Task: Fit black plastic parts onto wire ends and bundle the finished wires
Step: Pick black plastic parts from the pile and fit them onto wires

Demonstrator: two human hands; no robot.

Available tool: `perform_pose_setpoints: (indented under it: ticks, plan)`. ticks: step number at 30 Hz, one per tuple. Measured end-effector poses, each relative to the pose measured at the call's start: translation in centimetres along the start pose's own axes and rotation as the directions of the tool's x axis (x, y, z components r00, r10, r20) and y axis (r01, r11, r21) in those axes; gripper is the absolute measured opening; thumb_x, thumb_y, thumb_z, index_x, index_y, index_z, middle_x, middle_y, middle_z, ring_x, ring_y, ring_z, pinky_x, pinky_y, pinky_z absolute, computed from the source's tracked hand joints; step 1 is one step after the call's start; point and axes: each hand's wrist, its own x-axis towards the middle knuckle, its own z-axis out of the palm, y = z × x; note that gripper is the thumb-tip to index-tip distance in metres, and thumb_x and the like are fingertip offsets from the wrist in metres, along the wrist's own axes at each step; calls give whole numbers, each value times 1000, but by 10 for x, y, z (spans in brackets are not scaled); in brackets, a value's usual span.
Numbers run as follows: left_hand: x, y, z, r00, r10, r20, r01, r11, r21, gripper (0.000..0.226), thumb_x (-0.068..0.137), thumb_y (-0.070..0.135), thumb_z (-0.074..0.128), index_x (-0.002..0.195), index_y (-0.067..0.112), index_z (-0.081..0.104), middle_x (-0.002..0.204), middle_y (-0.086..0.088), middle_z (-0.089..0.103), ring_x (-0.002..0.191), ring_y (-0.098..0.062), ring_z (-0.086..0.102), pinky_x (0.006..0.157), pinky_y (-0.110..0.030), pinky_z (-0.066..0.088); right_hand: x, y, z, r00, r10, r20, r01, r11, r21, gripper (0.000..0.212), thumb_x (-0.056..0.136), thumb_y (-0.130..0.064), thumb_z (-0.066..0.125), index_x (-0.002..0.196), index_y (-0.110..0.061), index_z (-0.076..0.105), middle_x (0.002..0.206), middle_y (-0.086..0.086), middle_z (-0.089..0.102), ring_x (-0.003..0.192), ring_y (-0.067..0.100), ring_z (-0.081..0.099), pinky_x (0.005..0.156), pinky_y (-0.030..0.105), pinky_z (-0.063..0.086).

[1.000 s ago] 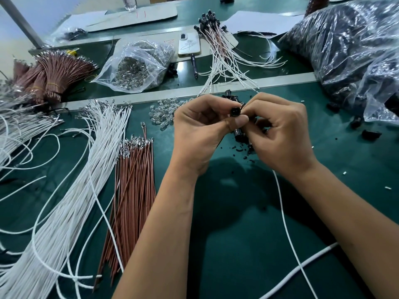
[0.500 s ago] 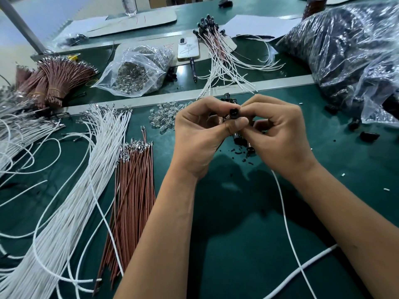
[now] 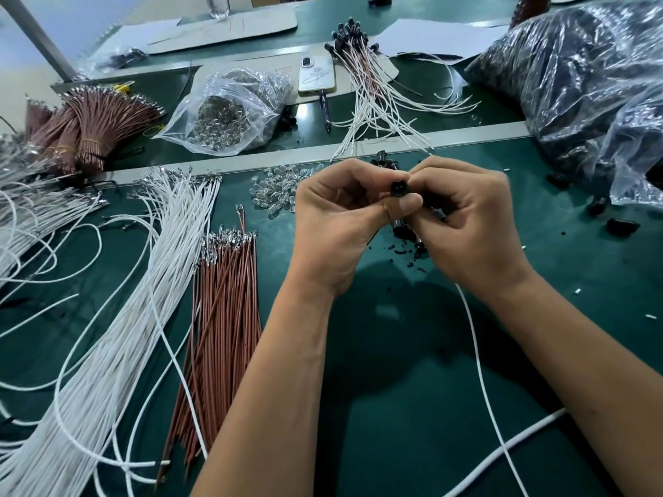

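Note:
Above the green table, my left hand [image 3: 341,224] pinches a small round black plastic part [image 3: 398,188] between thumb and forefinger. My right hand [image 3: 466,224] meets it from the right, fingers curled round the same part, and a white wire [image 3: 480,367] trails down from under that hand. More black parts [image 3: 405,231] lie on the mat beneath the hands. Loose white wires [image 3: 118,338] and brown wires [image 3: 222,317] lie to the left. A finished bundle [image 3: 362,69] with black caps rests at the back.
A clear bag of small metal pieces [image 3: 229,113] and a phone [image 3: 317,75] sit behind the grey rail [image 3: 477,136]. A large bag of black parts [image 3: 588,87] fills the right. Clear bulbs [image 3: 276,190] are scattered near the rail. Tied brown wire bundles [image 3: 93,127] lie far left.
Both hands stay pinched together on the black part and have barely shifted; the part now sits slightly higher between the fingertips.

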Motion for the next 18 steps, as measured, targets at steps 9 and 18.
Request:
perform_pose_setpoints:
  ticks: [9, 18]
  plan:
    - [-1, 1, 1, 1000, 5, -15, -5, 1000, 27, 33, 64, -21, 74, 71, 11, 74, 75, -3, 74, 71, -13, 70, 71, -26, 58, -1, 1, 0, 1000, 9, 15, -9, 1000, -22, 10, 87, 8, 71, 84, -1, 75, 79, 5, 67, 70, 18, 63, 63, 27, 47]
    - [-1, 0, -1, 1000, 25, -16, -24, 999, 49, 38, 64, -26, 73, 72, 11, 74, 76, -1, 75, 72, -11, 70, 73, -23, 57, -1, 4, 1, 999, 14, 47, -15, 1000, 26, 14, 91, 2, 71, 78, -6, 71, 75, 5, 63, 66, 22, 57, 58, 36, 45]
